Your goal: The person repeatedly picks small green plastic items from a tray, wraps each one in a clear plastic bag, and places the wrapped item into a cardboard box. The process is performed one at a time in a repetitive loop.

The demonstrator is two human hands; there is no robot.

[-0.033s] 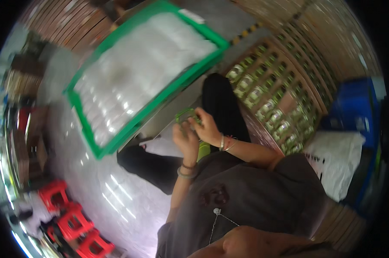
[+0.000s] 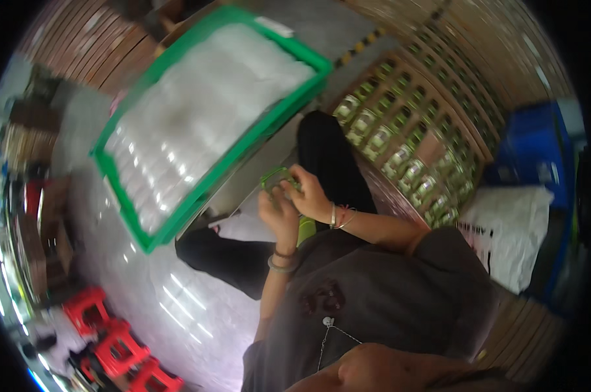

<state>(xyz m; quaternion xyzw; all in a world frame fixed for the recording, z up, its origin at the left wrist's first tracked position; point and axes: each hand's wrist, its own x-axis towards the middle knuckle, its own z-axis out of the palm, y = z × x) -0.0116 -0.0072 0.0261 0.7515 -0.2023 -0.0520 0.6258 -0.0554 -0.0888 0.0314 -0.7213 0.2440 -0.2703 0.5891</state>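
Note:
Both hands meet in front of my lap, fingers bent around a small bright-green, frame-shaped piece [image 2: 274, 174] whose exact kind I cannot make out. My left hand [image 2: 279, 214] is closed at its lower left side, partly blurred. From the right, my right hand [image 2: 312, 198] pinches it with thumb and fingers, and the fingers hide part of it. Just below the hands, a yellow-green object [image 2: 306, 228] shows between my wrists; its kind is unclear.
Ahead to the left stands a green crate [image 2: 243, 155] filled with wrapped, whitish translucent items. At right, a cardboard tray [image 2: 469, 145] holds rows of green-and-clear items. Beyond are a blue bin [image 2: 527, 150] and a white sack [image 2: 514, 228]. Red stools [image 2: 119, 349] stand lower left.
The view has shifted slightly, so the crate and tray sit a little further left. Both hands keep their hold on the green piece, with hardly any movement.

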